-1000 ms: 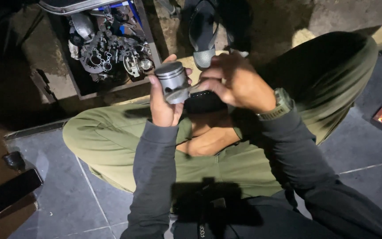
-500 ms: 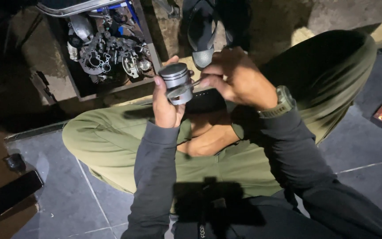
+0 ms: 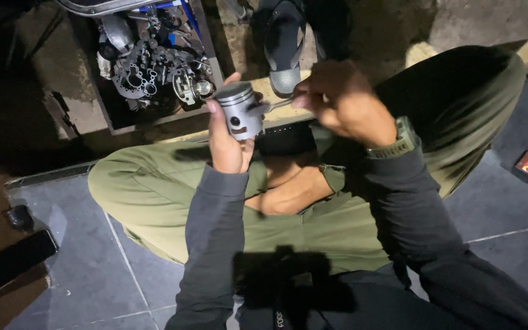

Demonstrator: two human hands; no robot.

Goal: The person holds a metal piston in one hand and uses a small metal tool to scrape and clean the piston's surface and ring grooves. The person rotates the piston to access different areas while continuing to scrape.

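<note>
- Left hand (image 3: 226, 143) wraps its fingers round the grey piston (image 3: 240, 111), upright at upper centre of frame
- right hand (image 3: 344, 102) pinches a thin metal tool (image 3: 279, 104), its tip touching the piston's side

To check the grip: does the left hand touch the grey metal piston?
Touching. The head view shows the left hand wrapped around the grey metal piston, fingers pressed on its side.

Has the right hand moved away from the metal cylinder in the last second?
Yes. The right hand has drawn off to the right of the metal cylinder, toward the sandal, leaving a gap with a thin tool between. The left hand grips the cylinder.
</note>
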